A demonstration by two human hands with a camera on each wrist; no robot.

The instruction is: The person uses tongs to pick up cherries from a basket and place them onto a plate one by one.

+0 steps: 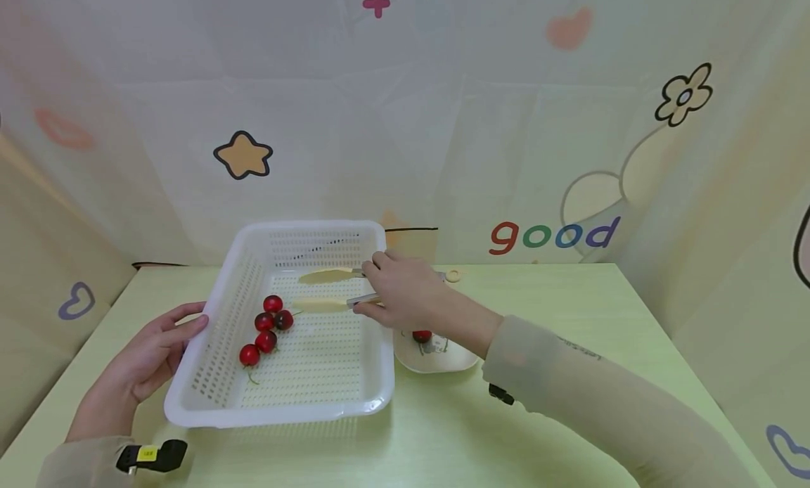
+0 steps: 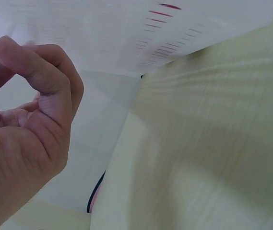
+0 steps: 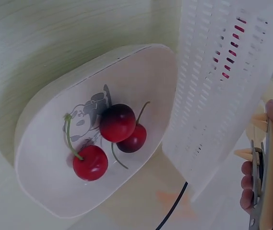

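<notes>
My right hand grips a pair of food tongs with pale beige tips, reaching over the right rim of a white perforated basket. The tong tips stand apart inside the basket, with nothing between them. Several dark red cherries lie to their left on the basket floor, some with stems. At the basket's left side, my left hand touches the outer wall with thumb and fingertips; in the left wrist view its fingers are loosely bent. Three cherries lie in a white dish right of the basket.
The basket and dish stand on a pale green tabletop. A printed curtain with a star, a flower and the word "good" hangs behind the table and along its sides. The dish is partly covered by my right forearm in the head view.
</notes>
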